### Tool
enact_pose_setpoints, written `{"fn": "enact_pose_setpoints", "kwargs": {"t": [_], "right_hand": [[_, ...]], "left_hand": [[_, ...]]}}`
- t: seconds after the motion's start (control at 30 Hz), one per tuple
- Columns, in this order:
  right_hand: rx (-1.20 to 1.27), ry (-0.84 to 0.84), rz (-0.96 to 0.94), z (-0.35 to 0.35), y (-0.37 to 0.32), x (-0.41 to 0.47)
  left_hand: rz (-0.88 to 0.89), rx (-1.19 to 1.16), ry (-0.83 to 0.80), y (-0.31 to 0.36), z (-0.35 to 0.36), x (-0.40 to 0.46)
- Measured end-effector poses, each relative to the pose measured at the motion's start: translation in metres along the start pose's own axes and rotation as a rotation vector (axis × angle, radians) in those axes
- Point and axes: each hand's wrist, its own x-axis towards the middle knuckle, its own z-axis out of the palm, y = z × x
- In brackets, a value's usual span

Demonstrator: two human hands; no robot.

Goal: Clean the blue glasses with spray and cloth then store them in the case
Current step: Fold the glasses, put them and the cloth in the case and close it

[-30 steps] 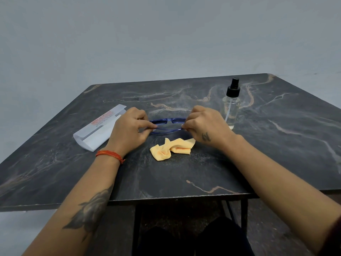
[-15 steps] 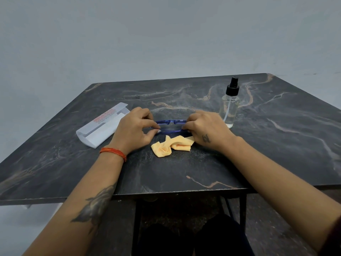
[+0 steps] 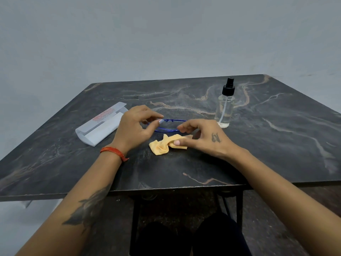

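Glasses [image 3: 167,124] are lying mid-frame between my hands; my left hand [image 3: 134,130] is hovering loose-fingered, my right hand [image 3: 203,137] is pressing the orange cloth [image 3: 162,145]. I'm judging spraying comes next. Left to right: one white case [image 3: 99,126], one cloth, one spray bottle [image 3: 226,108].

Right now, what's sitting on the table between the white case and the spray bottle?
In the head view, the blue glasses lie between the white case and the spray bottle, with the left hand and right hand at their ends.
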Motion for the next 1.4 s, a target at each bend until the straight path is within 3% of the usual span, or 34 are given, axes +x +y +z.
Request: {"fn": "enact_pose_setpoints", "kwargs": {"t": [0.2, 0.3, 0.53, 0.73, 0.87, 1.07, 1.13, 1.23, 1.4], "right_hand": [[-0.068, 0.043, -0.041, 0.001, -0.003, 0.002], [-0.002, 0.037, -0.046, -0.002, -0.008, 0.003], [0.207, 0.023, -0.041, -0.008, -0.024, 0.005], [0.374, -0.059, 0.049, -0.02, -0.026, 0.01], [0.224, -0.051, 0.024, -0.025, -0.028, 0.017], [-0.159, 0.266, -0.295, -0.017, -0.034, 0.02], [-0.224, 0.274, -0.367, -0.014, -0.031, 0.013], [-0.244, 0.145, -0.428, -0.012, -0.023, 0.0], [-0.193, -0.021, -0.346, -0.012, -0.018, -0.018]], "left_hand": [[-0.153, -0.149, -0.4, 0.015, 0.003, -0.012], [-0.25, -0.303, -0.476, 0.018, 0.0, -0.012], [-0.409, -0.542, -0.456, 0.023, -0.012, -0.003], [-0.475, -0.615, -0.308, 0.016, -0.024, -0.004], [-0.342, -0.371, -0.203, 0.011, -0.032, -0.003], [0.053, -0.013, 0.055, 0.012, -0.038, -0.009], [0.117, 0.026, 0.037, 0.012, -0.038, -0.019], [0.153, 0.033, -0.071, 0.014, -0.038, -0.04], [0.115, 0.015, -0.234, 0.018, -0.037, -0.065]]}}
